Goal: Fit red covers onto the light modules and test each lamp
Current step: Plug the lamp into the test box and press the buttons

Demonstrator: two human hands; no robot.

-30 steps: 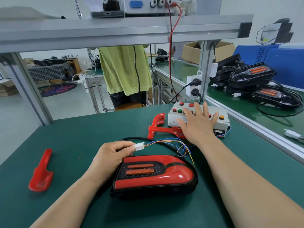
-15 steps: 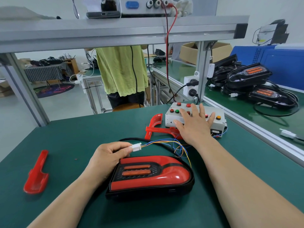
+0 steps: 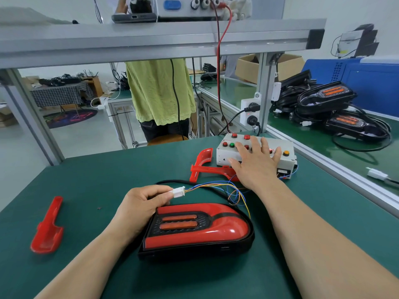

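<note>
On the green bench (image 3: 97, 169), head view (the only one): almost nothing has moved in the last second.

- The lamp module (image 3: 194, 250) lies flat close to the person, between the forearms. Its red cover (image 3: 216, 231) is already seated on the black base.
- The left hand (image 3: 140, 203) stays just beside the module's left end. Thumb and forefinger pinch the white connector (image 3: 178, 192); the other fingers are curled under.
- Coloured wires (image 3: 216, 186) run from the connector toward the test box (image 3: 222, 157). It looks mated to the lamp's black cable, but fingertips hide the join.
- The right hand (image 3: 257, 167) stays on top of the box, fingers straight and spread over the buttons, gripping nothing. I can't tell which button is pressed.
- The only real shift is a slight drift in camera framing.
- The orange strips (image 3: 179, 222) look the same as a second ago, with no jump in brightness. I can't tell lit from unlit.

My read: the cover fit on this unit is done, the test step is in hand, and there's no visible result yet. Next is probably a button press while watching the strips, with the left hand steadying the plug.

Still to do:
- A loose red cover (image 3: 46, 229) lies well left of the module.
- A second loose cover (image 3: 204, 155) touches the box's left side, partly under the right hand.
- Black modules (image 3: 328, 98) with no red on them are stacked on the next bench to the right.
</note>
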